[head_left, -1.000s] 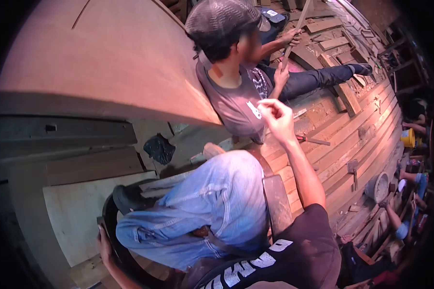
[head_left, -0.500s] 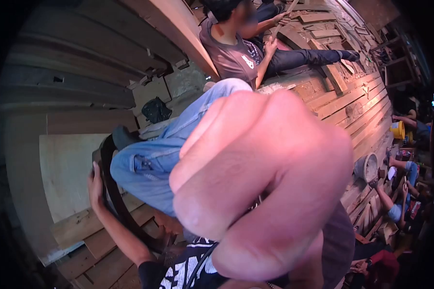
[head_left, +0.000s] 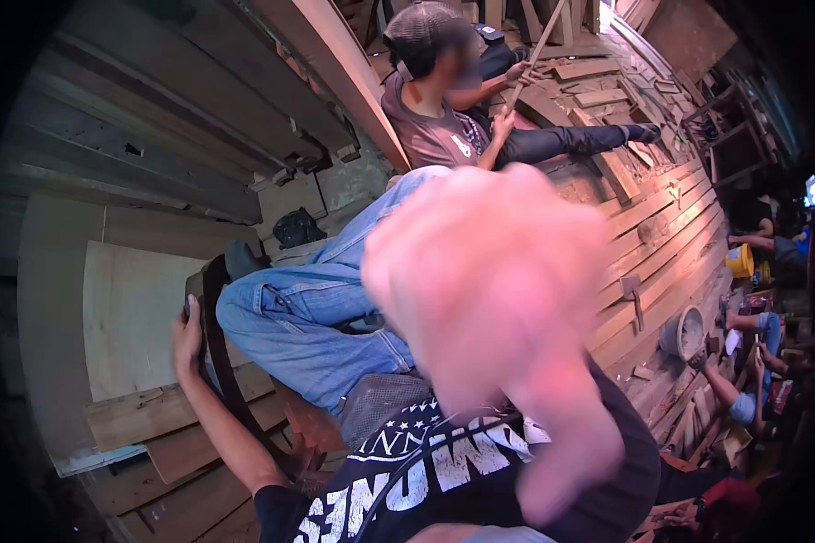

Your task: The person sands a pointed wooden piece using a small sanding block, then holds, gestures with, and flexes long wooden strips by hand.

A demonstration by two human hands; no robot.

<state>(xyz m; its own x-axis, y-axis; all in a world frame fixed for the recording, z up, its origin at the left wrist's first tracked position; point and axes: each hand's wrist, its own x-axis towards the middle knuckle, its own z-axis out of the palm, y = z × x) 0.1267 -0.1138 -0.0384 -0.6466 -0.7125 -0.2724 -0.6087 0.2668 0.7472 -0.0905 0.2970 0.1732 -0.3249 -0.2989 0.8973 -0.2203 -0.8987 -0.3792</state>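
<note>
My left hand is closed around the edge of a dark curved wooden piece, which stands beside my bent knee in blue jeans. My right hand is raised very close to the camera, large and blurred. Its fingers are curled into a fist, and whatever may be inside is hidden. Behind that fist lie part of my lap and my black shirt with white lettering.
A co-worker in a cap sits ahead, holding a long thin stick. A hammer-like tool lies on the slatted floor. Farther right are a grey bucket, a yellow bucket and other people. Pale boards stand at left.
My right fist has drawn up and turned, uncovering more of the shirt, jeans and the hammer-like tool. The view has shifted slightly. My left hand stays on the curved piece.
</note>
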